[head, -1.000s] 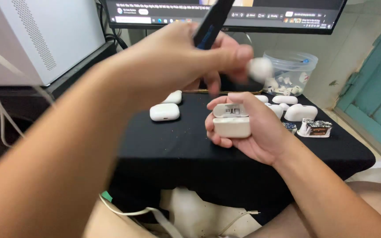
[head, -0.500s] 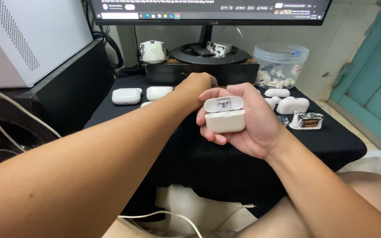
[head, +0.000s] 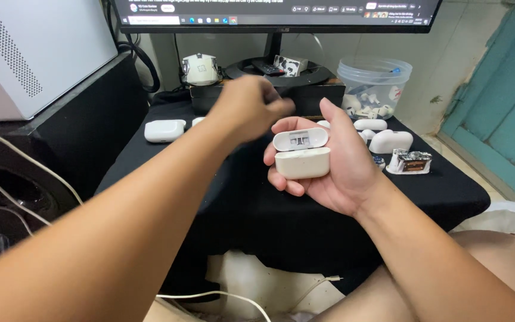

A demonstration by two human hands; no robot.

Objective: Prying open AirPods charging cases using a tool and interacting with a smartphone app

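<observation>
Right hand (head: pixel 335 164) grip cradles small white glossy plastic earbud case (head: pixel 301 154), lid open, above bench centre. Left hand (head: pixel 251 107) fisted, contents unclear. Case light, rigid, slick; hinge fragile, hold by base.

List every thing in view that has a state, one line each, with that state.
Earbud case: lid open, held in right hand.
Left hand: closed in a fist, above the table.
White case: closed, lying on black cloth.
Monitor: switched on.
Clear tub: uncovered, holding white parts.
</observation>
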